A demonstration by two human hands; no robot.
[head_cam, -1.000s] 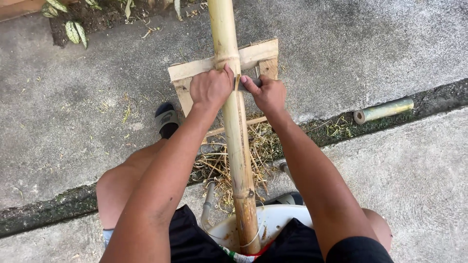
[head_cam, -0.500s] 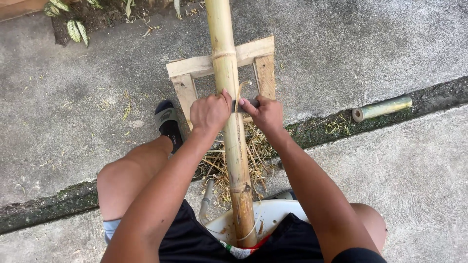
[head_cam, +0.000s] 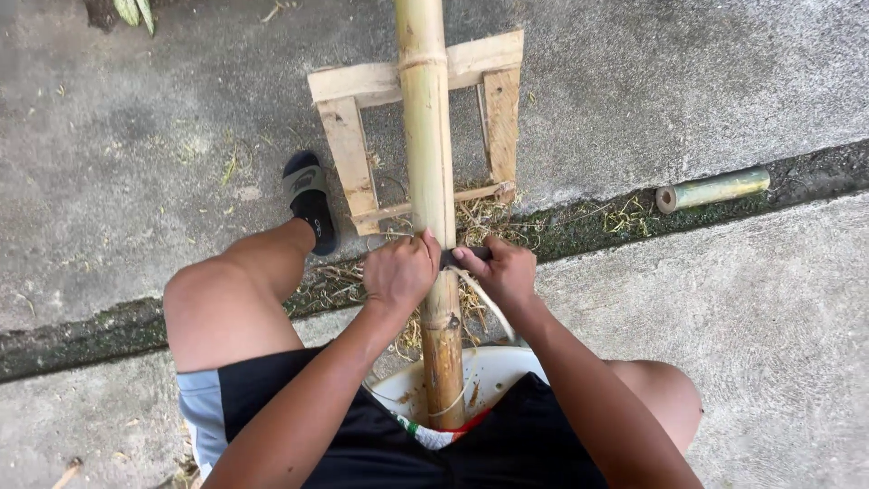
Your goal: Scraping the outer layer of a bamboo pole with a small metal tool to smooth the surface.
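Observation:
A long yellow-brown bamboo pole (head_cam: 433,172) runs from a wooden frame (head_cam: 362,83) down between my knees. My left hand (head_cam: 398,272) is clenched against the pole's left side. My right hand (head_cam: 509,273) is clenched on its right side. Both hold a dark scraping blade (head_cam: 469,254) laid across the pole, of which only a short piece shows between the hands. A pale strip of shaving (head_cam: 489,303) curls off below the blade.
I sit on a white stool (head_cam: 493,371) on concrete. My left foot in a black sandal (head_cam: 310,195) is beside the frame. Dry shavings (head_cam: 480,217) lie in a mossy groove, and a short cut bamboo piece (head_cam: 713,189) lies to the right.
Both hands have drawn the blade down the pole toward my body, from beside the frame's top bar to below its bottom bar. A strip of shaving now hangs off.

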